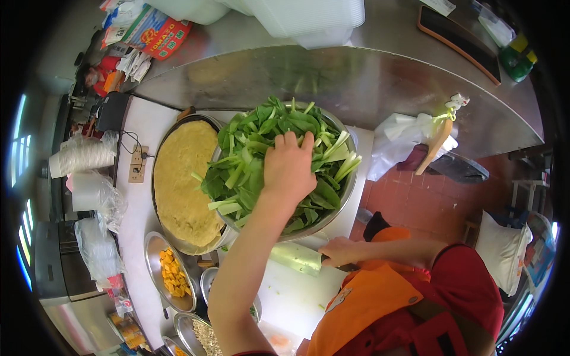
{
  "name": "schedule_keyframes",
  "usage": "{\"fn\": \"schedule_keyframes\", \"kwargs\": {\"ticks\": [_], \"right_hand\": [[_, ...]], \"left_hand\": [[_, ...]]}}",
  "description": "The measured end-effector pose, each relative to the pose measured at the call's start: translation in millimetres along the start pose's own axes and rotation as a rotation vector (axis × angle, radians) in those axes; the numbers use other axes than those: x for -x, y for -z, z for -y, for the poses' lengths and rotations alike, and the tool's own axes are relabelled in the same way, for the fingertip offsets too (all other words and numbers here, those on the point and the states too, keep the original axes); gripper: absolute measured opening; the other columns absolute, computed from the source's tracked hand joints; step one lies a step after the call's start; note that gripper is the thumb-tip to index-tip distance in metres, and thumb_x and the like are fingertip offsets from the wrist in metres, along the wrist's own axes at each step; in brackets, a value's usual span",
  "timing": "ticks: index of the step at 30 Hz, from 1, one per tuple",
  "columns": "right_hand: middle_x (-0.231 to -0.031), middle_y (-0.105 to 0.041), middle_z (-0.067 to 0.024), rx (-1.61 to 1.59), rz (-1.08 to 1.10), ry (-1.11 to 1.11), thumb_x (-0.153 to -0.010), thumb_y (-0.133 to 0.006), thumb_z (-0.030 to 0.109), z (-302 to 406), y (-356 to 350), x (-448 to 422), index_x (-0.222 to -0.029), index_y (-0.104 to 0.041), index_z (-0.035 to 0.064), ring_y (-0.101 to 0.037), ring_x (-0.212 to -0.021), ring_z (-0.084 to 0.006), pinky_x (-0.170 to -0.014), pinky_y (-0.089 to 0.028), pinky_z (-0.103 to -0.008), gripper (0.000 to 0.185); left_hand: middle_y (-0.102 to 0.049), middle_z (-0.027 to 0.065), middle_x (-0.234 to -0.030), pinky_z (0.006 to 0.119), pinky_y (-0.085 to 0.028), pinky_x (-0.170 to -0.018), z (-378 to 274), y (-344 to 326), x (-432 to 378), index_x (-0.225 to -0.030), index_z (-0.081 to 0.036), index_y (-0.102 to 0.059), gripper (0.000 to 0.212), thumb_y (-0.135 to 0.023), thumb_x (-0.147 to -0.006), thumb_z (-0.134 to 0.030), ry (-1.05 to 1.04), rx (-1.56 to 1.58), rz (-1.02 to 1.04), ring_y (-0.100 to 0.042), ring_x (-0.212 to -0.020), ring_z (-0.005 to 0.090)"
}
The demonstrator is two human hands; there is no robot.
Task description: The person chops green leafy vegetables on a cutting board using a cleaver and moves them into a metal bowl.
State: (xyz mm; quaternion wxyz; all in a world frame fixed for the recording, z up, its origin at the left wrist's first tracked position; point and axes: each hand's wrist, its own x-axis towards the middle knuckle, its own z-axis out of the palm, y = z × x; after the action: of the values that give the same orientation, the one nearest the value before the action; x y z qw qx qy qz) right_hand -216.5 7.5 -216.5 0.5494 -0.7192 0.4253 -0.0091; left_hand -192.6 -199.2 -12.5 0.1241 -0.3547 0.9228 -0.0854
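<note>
My left hand (290, 167) rests back-up on a heap of leafy greens (240, 173), its fingers bent down among the leaves and pale stems. Whether it grips any is hidden. The heap overfills a round metal bowl (350, 187). Below that bowl, my right hand (340, 251) is closed around the handle of a cleaver (296, 259). Its broad wet blade lies over a white cutting board (285, 293) with a few green scraps. Left of the greens, a round pan holds a thick yellow slab of food (187, 182).
Metal bowls hold diced orange pieces (173, 273) and pale flakes (207, 336). A power socket (139, 162) with a cord is at the left. Above are a steel shelf (392, 35), plastic containers (303, 18) and a phone (461, 42). Another person (104, 75) is far back.
</note>
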Motion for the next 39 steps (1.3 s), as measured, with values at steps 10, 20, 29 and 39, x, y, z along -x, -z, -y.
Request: {"fn": "schedule_keyframes", "kwargs": {"ticks": [10,20,29,39], "right_hand": [[-0.085,-0.071,-0.0170,-0.031,0.012,0.007,-0.084,-0.062,0.035,-6,2,-1,-0.097,-0.068,0.0055,-0.068,-0.085,-0.0367,-0.079,-0.052,-0.0484,0.032],[-0.088,-0.071,-0.0165,-0.090,-0.010,0.054,-0.085,-0.063,0.039,-15,-2,-4,-0.100,-0.067,0.0071,-0.068,-0.087,-0.0369,-0.079,-0.052,-0.0482,0.036],[-0.088,-0.071,-0.0166,-0.097,0.006,0.069,-0.085,-0.063,0.040,-19,-3,-9,-0.101,-0.067,0.0083,-0.068,-0.086,-0.0381,-0.078,-0.052,-0.0487,0.035],[-0.086,-0.070,-0.0166,-0.123,-0.015,0.097,-0.086,-0.064,0.042,-26,-7,-12,-0.105,-0.067,0.0095,-0.068,-0.085,-0.0372,-0.078,-0.051,-0.0478,0.038]], "left_hand": [[-0.026,0.0362,-0.154,0.060,-0.028,-0.114,27,39,40,-0.158,-0.011,-0.022,0.118,-0.085,-0.066,-0.051,0.097,0.365,0.149,-0.024,-0.146,0.0490],[-0.018,0.0287,-0.160,0.062,-0.024,-0.115,45,4,-10,-0.160,-0.014,-0.015,0.126,-0.086,-0.059,-0.037,0.126,0.123,0.154,-0.017,-0.150,0.0418],[-0.013,0.0290,-0.161,0.063,-0.028,-0.114,81,-12,-38,-0.160,-0.016,-0.011,0.132,-0.087,-0.054,-0.034,0.139,0.409,0.247,-0.015,-0.151,0.0422],[-0.027,0.0376,-0.153,0.058,-0.033,-0.112,55,-11,-36,-0.161,-0.014,-0.005,0.143,-0.093,-0.051,-0.041,0.058,0.456,0.361,-0.031,-0.144,0.0483]]}}
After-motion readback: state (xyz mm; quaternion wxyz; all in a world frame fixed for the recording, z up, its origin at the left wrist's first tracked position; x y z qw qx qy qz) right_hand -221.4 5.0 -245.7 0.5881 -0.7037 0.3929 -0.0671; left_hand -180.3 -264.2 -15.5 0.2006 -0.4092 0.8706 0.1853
